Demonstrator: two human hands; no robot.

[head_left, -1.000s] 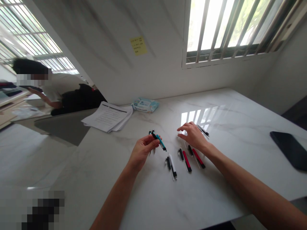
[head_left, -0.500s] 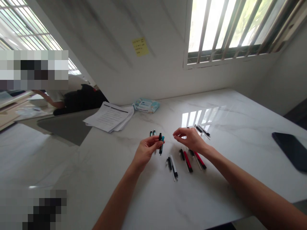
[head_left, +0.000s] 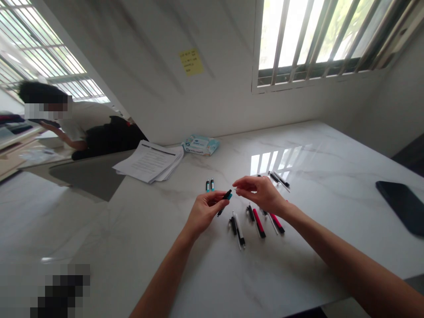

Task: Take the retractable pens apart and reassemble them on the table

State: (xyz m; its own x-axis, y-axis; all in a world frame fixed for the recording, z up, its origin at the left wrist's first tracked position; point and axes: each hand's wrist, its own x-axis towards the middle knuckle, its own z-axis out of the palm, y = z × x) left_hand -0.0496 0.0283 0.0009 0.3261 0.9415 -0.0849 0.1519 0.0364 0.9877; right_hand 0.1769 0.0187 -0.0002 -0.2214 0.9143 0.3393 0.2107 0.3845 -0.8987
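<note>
My left hand (head_left: 205, 210) is closed on a pen body (head_left: 225, 199) in black and teal, held tilted with its upper end toward the right. My right hand (head_left: 260, 192) pinches a small pale piece (head_left: 234, 188) close to that end, with a small gap between; its kind is too small to make out. Two teal and black pens (head_left: 210, 184) lie just beyond my left hand. Nearer me lie a taken-apart white pen (head_left: 238, 229) and a taken-apart red pen (head_left: 259, 223). More red pen parts (head_left: 277, 223) lie partly under my right forearm.
White and black pen parts (head_left: 280, 179) lie beyond my right hand. A dark phone (head_left: 400, 207) rests at the right. Printed papers (head_left: 149, 161) and a wipes pack (head_left: 200, 145) are at the back. Another person (head_left: 89, 119) sits at the far left.
The pen body in my left hand has tilted from near upright toward the right. My right hand has moved left, close to its end, and a pale piece now shows at the fingertips.
</note>
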